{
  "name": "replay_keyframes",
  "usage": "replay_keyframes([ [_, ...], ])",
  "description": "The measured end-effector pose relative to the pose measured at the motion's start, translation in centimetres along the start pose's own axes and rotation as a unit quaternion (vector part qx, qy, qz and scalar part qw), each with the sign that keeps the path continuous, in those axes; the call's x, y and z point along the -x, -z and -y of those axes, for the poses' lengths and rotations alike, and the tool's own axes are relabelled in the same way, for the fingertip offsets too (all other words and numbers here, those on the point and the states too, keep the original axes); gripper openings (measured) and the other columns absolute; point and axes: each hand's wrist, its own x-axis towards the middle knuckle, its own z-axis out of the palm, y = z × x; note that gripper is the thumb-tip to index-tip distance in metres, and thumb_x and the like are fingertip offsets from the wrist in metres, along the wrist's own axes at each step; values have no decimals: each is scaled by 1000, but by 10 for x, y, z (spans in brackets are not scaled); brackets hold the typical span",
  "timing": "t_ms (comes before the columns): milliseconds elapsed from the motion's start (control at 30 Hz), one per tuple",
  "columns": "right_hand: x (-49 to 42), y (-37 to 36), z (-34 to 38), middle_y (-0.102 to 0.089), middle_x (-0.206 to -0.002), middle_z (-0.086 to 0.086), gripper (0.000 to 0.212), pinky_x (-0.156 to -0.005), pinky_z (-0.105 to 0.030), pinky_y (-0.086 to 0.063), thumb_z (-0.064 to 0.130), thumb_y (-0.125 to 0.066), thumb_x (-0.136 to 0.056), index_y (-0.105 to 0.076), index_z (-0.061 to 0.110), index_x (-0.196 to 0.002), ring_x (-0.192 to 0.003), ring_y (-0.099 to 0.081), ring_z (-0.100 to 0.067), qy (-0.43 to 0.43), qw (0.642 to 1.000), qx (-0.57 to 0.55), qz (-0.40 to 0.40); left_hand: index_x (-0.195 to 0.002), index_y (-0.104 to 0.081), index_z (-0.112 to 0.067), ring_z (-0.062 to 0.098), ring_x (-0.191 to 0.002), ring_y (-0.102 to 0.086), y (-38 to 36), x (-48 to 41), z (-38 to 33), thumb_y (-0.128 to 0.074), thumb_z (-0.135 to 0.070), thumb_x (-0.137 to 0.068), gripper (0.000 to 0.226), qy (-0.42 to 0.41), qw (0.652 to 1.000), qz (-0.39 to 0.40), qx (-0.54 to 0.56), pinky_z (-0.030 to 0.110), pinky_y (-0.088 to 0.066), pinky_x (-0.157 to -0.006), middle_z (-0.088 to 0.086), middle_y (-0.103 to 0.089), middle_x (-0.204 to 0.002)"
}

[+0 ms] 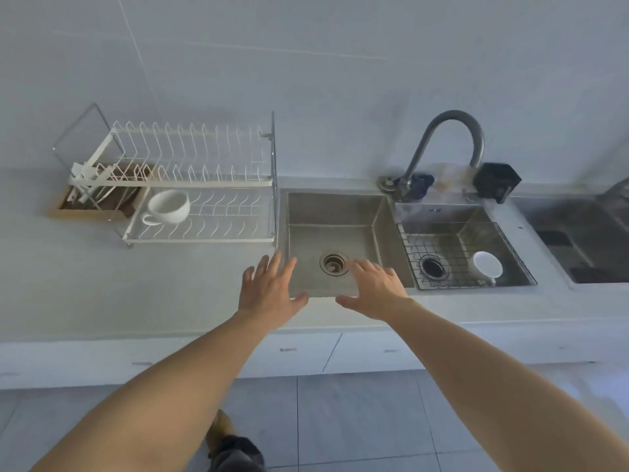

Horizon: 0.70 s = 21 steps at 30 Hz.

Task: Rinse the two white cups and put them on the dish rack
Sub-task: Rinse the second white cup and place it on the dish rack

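Currently both my hands are out in front of me, empty, over the near edge of the left sink basin [340,216]. My left hand [269,294] is spread flat, fingers splayed, palm down, at the basin's near-left corner where it meets the counter [136,294]. My right hand [376,291] is also flat and open, palm down, thumb pointing toward the left hand, just below and to the right of the round drain [334,263]. Neither hand touches a cup.

Cup 1 [168,206]: white, lying tilted on its side on the lower tier of the dish rack [204,178], handle toward me, mouth facing up and left. It sits up and to the left of my left hand, well apart from it.

Cup 2 [487,265]: white, in the right, smaller basin [442,216], resting on the wire grid [452,247] at its right end, mouth turned toward me. It lies to the right of my right hand, beyond the divider between the basins and beside the dark strainer [433,266].

Faucet [449,144]: curved neck, spout end over the back of the right basin; whether water is running I cannot tell, the area is blurred. A wooden tray [88,209] sits behind the rack's left end.
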Motion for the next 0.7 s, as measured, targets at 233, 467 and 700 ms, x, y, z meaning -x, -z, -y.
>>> replay_keyframes([
  [233,81,30,-128,-42,-149,4,84,-107,-48,-32,71,-60,-79,-34,25,-145,-133,-44,-23,-86,996,-9,-29,-148,-29,-33,29,-143,-33,0,-2,-142,-33,-78,-78,83,-63,998,-3,3,52,-31,-112,3,-25,-162],
  [467,130,39,-225,-52,-134,3,77,-101,-47,-37,72,-60,-76,-43,25,-135,-122,-52,-25,-167,984,-21,-59,-153,-27,-27,28,-146,-31,-12,-28,-237,-33,-77,-83,86,-140,990,7,1,51,-34,-112,6,-27,-162],
  [700,133,36,-308,-52,-136,3,77,-101,-46,-35,72,-60,-77,-42,27,-138,-122,-52,-23,-211,976,-24,-50,-153,-25,-27,29,-145,-35,-35,-77,-314,-35,-76,-83,86,-185,982,21,14,51,-36,-109,5,-28,-162],
])
